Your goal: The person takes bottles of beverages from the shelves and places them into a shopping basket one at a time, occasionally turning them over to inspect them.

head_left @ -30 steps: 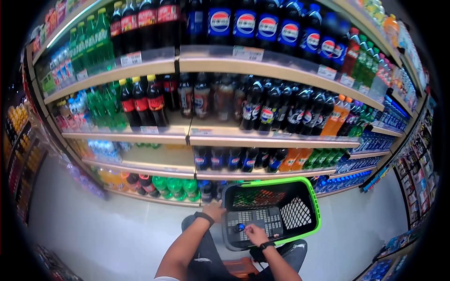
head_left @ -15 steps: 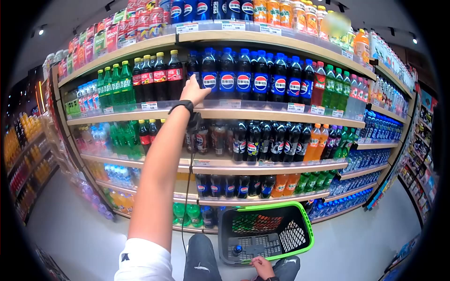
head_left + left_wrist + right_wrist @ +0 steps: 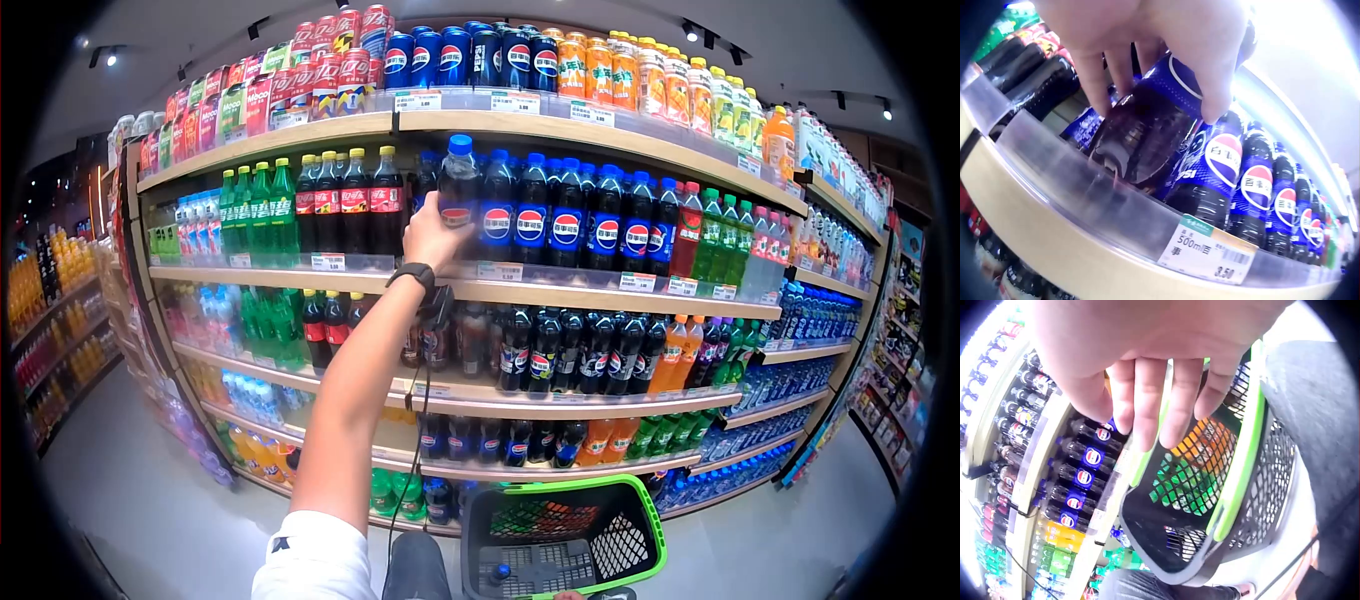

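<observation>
My left hand grips a Pepsi bottle with a blue cap, its thumb and fingers wrapped round the label. That bottle stands higher than the row of Pepsi bottles beside it and tilts in the left wrist view, its base close behind the clear shelf guard. My right hand hangs over the shopping basket with fingers loosely extended, holding nothing. Only a sliver of it shows at the head view's bottom edge. Inside the black basket with its green rim, a blue-capped bottle stands near the left end.
Cola bottles with red labels stand left of the Pepsi row. Cans fill the shelf above. More bottles line the shelves below. A price tag hangs on the shelf edge. A dark cable dangles from the left wrist.
My left hand has gone from the basket's rim up to the shelf, taken hold of a Pepsi bottle and raised it. My right hand has drawn back from the bottle in the basket. The head view has tilted up.
</observation>
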Action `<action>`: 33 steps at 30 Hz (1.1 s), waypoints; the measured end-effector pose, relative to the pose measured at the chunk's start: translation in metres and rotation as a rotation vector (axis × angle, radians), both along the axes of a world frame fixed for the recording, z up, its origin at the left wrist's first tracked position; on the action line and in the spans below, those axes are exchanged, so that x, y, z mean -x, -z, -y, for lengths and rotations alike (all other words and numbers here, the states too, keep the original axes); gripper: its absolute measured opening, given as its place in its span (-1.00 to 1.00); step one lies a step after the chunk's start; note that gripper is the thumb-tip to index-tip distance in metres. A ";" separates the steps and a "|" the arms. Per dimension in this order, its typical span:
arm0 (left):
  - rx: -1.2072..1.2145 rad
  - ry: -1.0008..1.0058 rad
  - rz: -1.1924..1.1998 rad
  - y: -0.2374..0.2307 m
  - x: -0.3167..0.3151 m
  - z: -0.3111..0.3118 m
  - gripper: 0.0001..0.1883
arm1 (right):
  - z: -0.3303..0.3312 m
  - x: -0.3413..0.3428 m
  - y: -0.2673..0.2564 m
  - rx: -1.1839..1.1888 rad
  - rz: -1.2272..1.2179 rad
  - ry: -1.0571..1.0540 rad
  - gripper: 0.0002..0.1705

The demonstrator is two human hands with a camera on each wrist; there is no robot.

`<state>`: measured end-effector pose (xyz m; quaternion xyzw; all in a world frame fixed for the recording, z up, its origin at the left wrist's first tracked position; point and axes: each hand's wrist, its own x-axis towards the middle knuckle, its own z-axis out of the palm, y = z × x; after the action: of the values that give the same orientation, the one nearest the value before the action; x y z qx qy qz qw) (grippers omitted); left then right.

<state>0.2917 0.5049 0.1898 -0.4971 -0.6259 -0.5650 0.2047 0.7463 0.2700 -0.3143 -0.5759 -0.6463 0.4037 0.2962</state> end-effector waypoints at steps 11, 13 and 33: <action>0.284 0.661 -0.511 0.182 -0.152 0.168 -0.37 | -0.045 0.055 -0.232 -0.723 -0.313 -0.013 -0.26; 0.415 0.771 -0.425 0.246 -0.185 0.196 -0.41 | -0.022 0.047 -0.241 -0.868 -0.108 -0.021 -0.17; 1.593 0.507 -0.646 0.558 -0.123 0.126 -0.34 | -0.150 0.072 0.057 -0.140 0.668 -0.183 -0.66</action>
<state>0.4146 0.3789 -0.3682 -0.7499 -0.6157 0.1762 -0.1656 0.6739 0.4196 -0.3709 -0.5941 -0.7825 0.1727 0.0698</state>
